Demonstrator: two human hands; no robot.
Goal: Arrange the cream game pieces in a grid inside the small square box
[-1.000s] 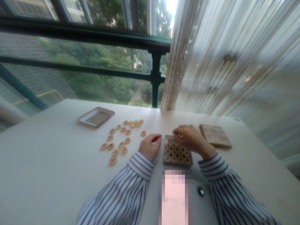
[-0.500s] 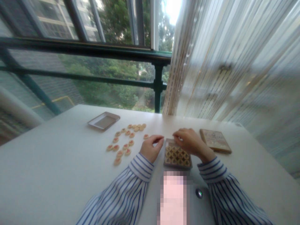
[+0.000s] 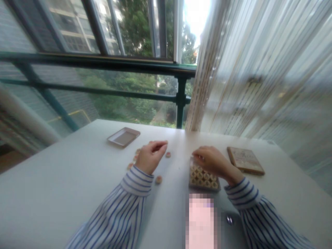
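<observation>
Head view: I look forward and down over a white surface [image 3: 103, 204] beside a window.
Left hand: my left hand [image 3: 148, 157] is over the loose pieces, thumb and forefinger drawn close together; from here I cannot tell whether the fingers grip anything.
Right hand: my right hand [image 3: 213, 162] is bent over the far part of the box, fingers curled toward the thumb; whether they hold a piece, I cannot tell.
Box: the small box [image 3: 204, 189] sits on the surface, right of the middle, with rows of round pieces [image 3: 199, 175] inside, some hidden under the right hand.
Loose pieces: one disc [image 3: 158, 179] lies nearer me, another [image 3: 168, 154] near the left fingertips; a few more [image 3: 130, 166] show left of the hand, partly hidden.
Tray: a shallow tray [image 3: 123, 137] lies beyond the left hand, to its left.
Flat case: the brown case [image 3: 246, 160] lies right of the right hand, apart from the box.
Railing: a green railing [image 3: 181, 90] runs behind the surface.
</observation>
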